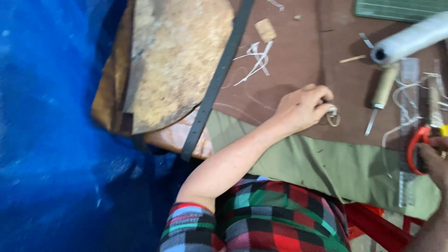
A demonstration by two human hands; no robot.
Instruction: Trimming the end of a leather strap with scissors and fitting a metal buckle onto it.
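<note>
Plaid sleeve | left hand pinching metal ring | right hand apparently gripping red-handled scissors | brown worktable, blue tarp

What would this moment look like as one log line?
left hand: pinching small metal ring | right hand: gripping red-handled scissors | surface: brown worktable, olive fabric

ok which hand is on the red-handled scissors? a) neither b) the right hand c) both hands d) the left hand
b: the right hand closes on the red-handled scissors at the frame's right edge, while the left hand pinches a small metal ring on the brown table.
</note>
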